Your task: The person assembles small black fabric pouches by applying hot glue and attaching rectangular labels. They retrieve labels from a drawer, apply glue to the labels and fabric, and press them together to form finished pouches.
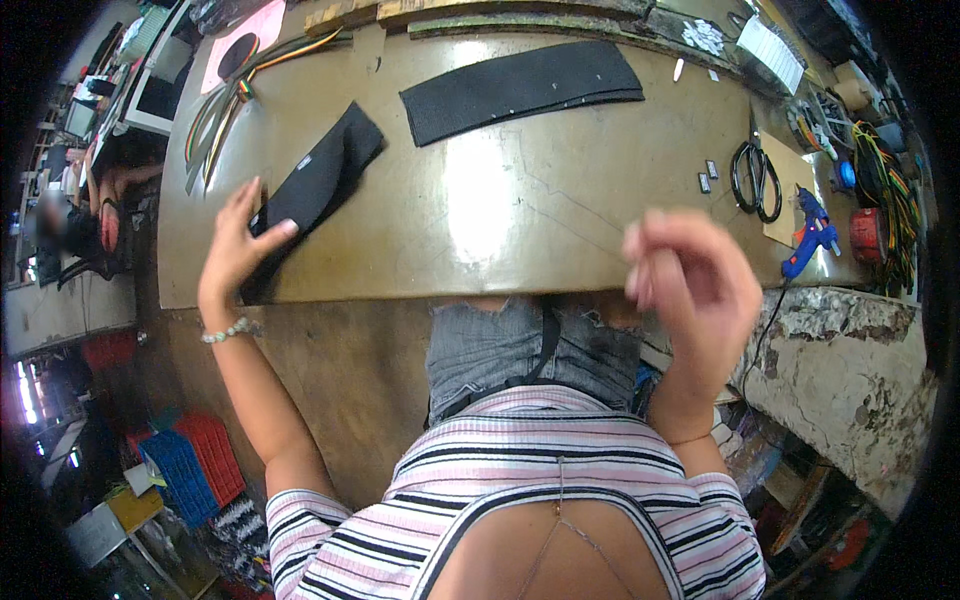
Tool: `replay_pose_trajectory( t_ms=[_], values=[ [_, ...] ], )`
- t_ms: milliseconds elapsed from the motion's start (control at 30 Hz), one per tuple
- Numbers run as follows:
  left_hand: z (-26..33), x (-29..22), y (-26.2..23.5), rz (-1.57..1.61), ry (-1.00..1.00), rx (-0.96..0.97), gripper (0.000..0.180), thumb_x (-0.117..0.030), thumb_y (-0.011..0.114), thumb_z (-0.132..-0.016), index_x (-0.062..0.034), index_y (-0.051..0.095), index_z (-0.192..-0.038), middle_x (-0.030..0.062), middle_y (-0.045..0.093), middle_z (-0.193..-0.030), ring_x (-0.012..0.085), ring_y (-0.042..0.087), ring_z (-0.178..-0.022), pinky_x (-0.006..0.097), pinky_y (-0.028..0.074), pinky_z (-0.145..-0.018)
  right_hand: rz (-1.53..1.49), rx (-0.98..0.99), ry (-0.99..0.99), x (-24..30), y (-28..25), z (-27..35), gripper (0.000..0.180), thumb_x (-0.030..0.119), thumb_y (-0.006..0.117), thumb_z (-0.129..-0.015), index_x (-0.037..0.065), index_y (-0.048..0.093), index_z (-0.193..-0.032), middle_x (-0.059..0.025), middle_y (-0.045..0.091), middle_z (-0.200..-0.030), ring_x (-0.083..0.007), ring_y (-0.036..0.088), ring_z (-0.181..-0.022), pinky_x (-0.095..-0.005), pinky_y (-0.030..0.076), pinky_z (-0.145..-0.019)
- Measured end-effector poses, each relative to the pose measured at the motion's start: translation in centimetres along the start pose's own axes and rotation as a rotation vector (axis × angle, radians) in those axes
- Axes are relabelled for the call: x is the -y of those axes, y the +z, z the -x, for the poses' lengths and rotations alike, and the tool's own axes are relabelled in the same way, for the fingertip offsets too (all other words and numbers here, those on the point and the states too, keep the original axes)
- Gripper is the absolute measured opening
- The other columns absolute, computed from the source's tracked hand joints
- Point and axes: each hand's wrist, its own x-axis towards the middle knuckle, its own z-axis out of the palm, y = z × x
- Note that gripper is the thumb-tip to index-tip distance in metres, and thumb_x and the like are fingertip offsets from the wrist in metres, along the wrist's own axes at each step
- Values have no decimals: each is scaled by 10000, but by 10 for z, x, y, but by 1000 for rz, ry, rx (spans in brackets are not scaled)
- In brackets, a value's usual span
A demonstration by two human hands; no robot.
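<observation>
My left hand (238, 245) is at the table's left front, thumb and fingers spread. It touches the lower part of a folded black fabric band (325, 175) with a small pale label, which lies slanted on the table. My right hand (695, 280) is raised over the table's front edge at the right, slightly blurred. Its fingers curl in toward the thumb; whatever they hold, if anything, is hidden. Farther back lies a wider stack of black fabric pieces (520, 90). Two small black labels (707, 177) lie on the table beyond my right hand.
Black-handled scissors (757, 180) and a blue glue gun (812, 235) with a trailing cord lie at the right. Striped ribbons (240, 90) are at the far left, wooden strips (500, 20) along the back. Small white pieces (703, 37) sit far right. Another person (75, 225) is at the left.
</observation>
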Motion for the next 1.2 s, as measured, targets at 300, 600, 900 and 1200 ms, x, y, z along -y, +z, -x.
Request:
replay_pose_trajectory(
  t_ms=[300,600,900,1200],
  values=[
    [-7,-23,-4,-74,-9,62,741,-337,920,-553,19,558,-1092,197,552,-1068,365,517,-1080,454,444,-941,-1316,488,-530,85,-20,28,108,110,537,-987,61,633,-996,-71,656,-1052,-228,629,-987,-382,586,-850],
    [12,-77,17,-233,169,-211,322,-36,640,-866,-100,596,-1179,107,643,-1024,299,619,-997,414,469,-848,-1140,440,-352,105,-17,26,61,75,618,-952,105,580,-989,-53,671,-1025,-199,626,-987,-335,600,-860],
    [-19,15,-46,501,28,7,413,-42,735,-808,20,601,-1194,39,648,-923,101,580,-809,252,483,-739,-1130,315,-335,115,-25,37,84,86,627,-937,161,603,-965,3,672,-945,-198,617,-871,-349,578,-765],
    [-57,33,-16,-158,75,-147,586,-187,788,-823,46,547,-1304,199,633,-1218,256,615,-1096,374,472,-956,-718,51,-544,50,-47,42,180,135,607,-960,121,604,-1139,-3,576,-1130,-195,598,-867,-330,549,-745]
  ],
)
